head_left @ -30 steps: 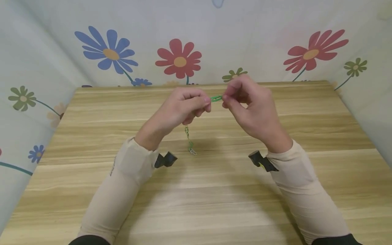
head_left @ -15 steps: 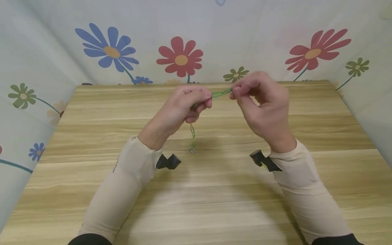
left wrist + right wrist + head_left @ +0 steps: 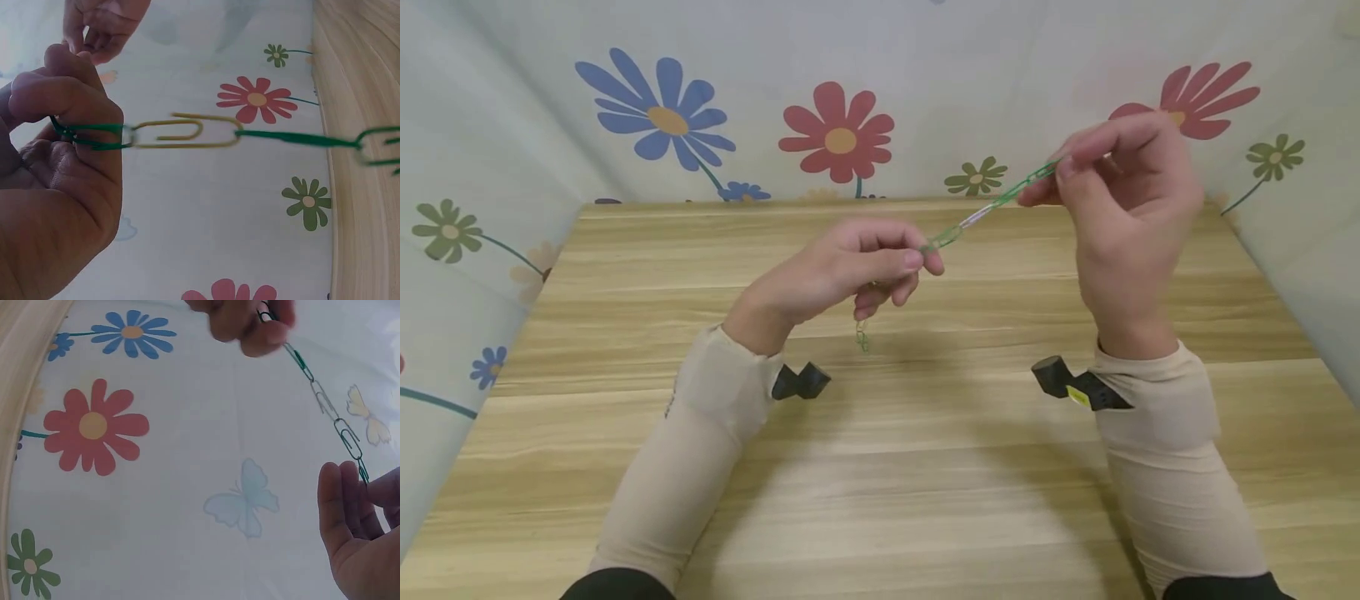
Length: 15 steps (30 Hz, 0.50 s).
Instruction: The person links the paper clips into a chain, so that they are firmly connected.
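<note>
A chain of linked paper clips, green and silver, stretches slantwise between my two hands in the head view. My right hand, higher up and to the right, pinches its upper end between thumb and forefinger. Lower on the left, my left hand holds the chain between thumb and fingers. The rest of the chain hangs below that hand, and its tail shows over the table. In the left wrist view a yellow paper clip links two green ones just below the left fingers; part of the chain is hidden inside the palm.
A wood-grain table lies under both hands. Behind it hangs a white curtain printed with flowers, with more of it at both sides. A small black camera is strapped to each sleeved wrist.
My right hand has moved up and to the right with the chain's end, so more clips show between the hands. The tail under my left hand has risen and shortened.
</note>
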Tool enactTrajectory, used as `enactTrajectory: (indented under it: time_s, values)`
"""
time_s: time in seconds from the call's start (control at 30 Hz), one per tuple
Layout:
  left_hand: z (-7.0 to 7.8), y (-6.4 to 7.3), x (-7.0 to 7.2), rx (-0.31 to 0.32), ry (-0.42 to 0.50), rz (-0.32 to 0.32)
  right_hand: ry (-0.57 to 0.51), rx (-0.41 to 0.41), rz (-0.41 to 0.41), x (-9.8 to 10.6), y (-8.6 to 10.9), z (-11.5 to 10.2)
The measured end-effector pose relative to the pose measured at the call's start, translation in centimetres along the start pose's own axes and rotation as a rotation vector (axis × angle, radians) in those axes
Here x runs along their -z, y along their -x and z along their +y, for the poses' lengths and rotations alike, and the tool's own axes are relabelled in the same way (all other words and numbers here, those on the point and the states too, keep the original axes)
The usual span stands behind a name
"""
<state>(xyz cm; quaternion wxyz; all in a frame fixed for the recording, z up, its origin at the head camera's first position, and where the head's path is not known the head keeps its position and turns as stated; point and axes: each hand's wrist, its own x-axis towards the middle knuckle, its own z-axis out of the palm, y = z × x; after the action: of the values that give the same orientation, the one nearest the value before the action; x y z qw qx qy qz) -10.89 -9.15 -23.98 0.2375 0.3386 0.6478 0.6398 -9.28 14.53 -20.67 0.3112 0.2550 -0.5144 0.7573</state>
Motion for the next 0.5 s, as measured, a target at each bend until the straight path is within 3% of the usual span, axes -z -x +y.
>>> enactTrajectory:
  time_s: [0.33,0.43,0.5]
  values:
    - [-1.2,-0.4,0.4,0.123,-0.094,-0.127,-0.451,-0.275,0.268,2.9,-2.1,-1.5]
    - [-1.6,-0.3,0.8,0.165,-0.116,-0.155,-0.509,-0.299,0.371,3.8,-2.8,-1.5]
    - [-1.8,-0.3,1.0,0.188,-0.119,-0.165,-0.491,-0.287,0.421,4.3,-3.2,-1.5]
